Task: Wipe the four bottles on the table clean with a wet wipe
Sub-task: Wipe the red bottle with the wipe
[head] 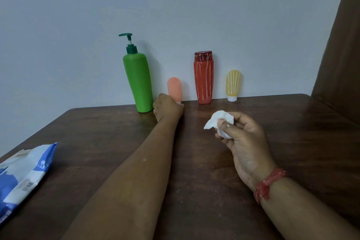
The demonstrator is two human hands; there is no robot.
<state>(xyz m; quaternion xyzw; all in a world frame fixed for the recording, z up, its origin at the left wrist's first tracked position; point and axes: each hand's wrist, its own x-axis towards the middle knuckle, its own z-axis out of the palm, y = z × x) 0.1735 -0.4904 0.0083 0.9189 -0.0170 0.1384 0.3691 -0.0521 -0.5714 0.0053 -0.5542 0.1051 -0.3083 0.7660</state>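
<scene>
Wipes packet point(23, 177), blue and white: lay flat at table's left edge. Green pump bottle point(138, 82): stood upright against wall. Left hand point(168, 109): reached to base of small pink bottle point(174, 88), just right of green one; fingers hidden behind the hand, grip impossible to tell. Red bottle point(203, 80) and yellow tube point(233, 84), cap down: stood further right, apart from both hands. Right hand point(245, 142): pinched crumpled wet wipe point(220, 122) in curled fingers above table, near front of red bottle. Dark wooden table point(194, 191), scuffed; plain pale wall point(175, 6); brown panel point(342, 45) far right.
</scene>
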